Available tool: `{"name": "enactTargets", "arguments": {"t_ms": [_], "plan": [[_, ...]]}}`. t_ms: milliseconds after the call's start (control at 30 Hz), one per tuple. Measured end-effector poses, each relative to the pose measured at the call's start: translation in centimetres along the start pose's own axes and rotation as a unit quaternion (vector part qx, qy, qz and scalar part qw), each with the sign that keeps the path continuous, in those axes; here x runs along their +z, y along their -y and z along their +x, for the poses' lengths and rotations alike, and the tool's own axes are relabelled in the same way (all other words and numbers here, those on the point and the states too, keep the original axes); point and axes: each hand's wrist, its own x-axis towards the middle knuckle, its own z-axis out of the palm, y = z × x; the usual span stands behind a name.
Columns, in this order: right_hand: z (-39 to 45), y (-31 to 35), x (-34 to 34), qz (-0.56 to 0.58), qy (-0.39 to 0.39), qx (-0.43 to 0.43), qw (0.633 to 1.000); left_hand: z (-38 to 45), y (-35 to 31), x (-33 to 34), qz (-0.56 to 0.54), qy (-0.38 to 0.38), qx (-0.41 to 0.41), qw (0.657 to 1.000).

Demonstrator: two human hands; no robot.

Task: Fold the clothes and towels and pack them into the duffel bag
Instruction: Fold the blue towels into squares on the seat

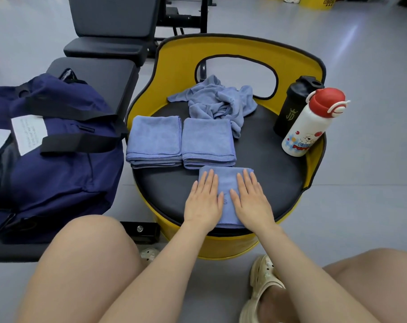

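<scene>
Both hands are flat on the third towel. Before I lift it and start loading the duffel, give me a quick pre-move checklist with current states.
1. Towel under hands folded flat: ok; left hand and right hand press on it, fingers straight.
2. Two folded towels ready: ok; left folded towel and right folded towel lie side by side on the black seat.
3. All towels folded: not ok; crumpled towel lies unfolded at the back.
4. Duffel bag open for loading: cannot tell; the opening is not clearly visible.
5. Bottles clear of towels: ok; black shaker and white bottle stand at the seat's right edge.
</scene>
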Motion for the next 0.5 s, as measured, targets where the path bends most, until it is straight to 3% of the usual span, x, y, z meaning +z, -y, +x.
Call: {"name": "enactTargets", "arguments": {"t_ms": [500], "plan": [[0.8, 6.6, 2.1, 0.016, -0.022, -0.054, 0.998, -2.0, 6.9, -1.5, 0.009, -0.001, -0.038, 0.999]]}}
